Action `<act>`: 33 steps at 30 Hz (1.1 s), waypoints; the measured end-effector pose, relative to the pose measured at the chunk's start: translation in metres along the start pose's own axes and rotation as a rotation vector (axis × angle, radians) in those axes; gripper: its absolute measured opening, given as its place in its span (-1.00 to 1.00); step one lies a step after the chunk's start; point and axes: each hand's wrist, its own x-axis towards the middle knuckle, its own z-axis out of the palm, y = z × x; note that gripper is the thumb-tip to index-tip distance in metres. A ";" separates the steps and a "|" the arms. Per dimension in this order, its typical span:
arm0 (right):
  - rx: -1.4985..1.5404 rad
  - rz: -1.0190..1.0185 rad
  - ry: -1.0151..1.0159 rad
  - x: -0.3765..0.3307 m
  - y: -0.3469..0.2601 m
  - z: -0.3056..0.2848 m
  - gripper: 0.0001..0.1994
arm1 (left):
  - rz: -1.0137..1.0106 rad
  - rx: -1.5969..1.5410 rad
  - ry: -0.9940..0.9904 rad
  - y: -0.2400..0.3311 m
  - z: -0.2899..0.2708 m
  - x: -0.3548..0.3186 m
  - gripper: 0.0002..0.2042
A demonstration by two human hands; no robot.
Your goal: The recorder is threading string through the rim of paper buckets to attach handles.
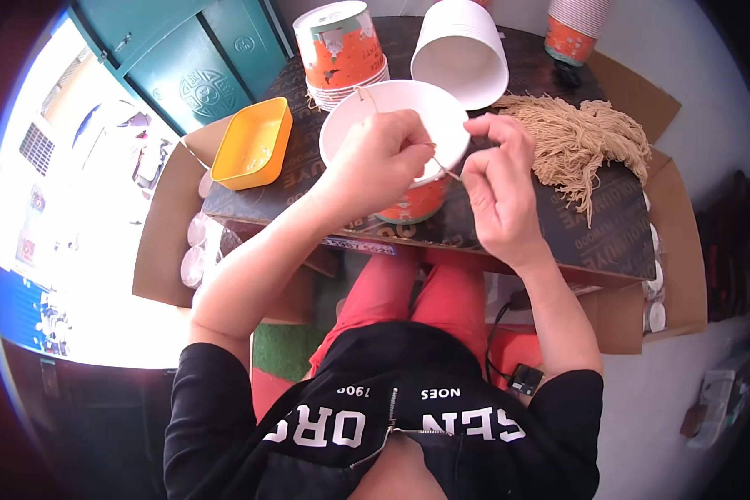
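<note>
A paper bucket (409, 204), orange outside and white inside, stands at the table's near edge with its mouth tilted toward me. A tan cord (362, 93) passes through the far left of its rim. Over the mouth, my left hand (385, 150) is closed in a pinch on the cord near the right side of the rim. My right hand (502, 187), just right of the bucket, pinches a short stretch of the same cord between thumb and fingers, its index finger raised. The cord's exact path between the hands is partly hidden by my fingers.
A bundle of tan cords (583, 142) lies right on the dark table (308, 204). Stacked orange buckets (339, 54) stand behind left, a white bucket (460, 58) lies on its side, and another stack (577, 29) is far right. A yellow tray (254, 143) sits left; open cartons (162, 229) flank the table.
</note>
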 end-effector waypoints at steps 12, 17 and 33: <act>0.240 0.045 -0.015 0.004 -0.002 0.001 -0.85 | -0.031 0.000 -0.048 0.006 -0.013 0.003 -0.88; 0.373 0.139 -0.061 0.012 -0.002 0.004 -0.88 | 0.130 -0.006 -0.051 0.003 -0.008 0.001 -0.87; 0.653 0.474 -0.051 0.001 -0.009 0.011 -0.98 | 0.390 0.197 0.032 -0.007 -0.015 -0.006 -0.94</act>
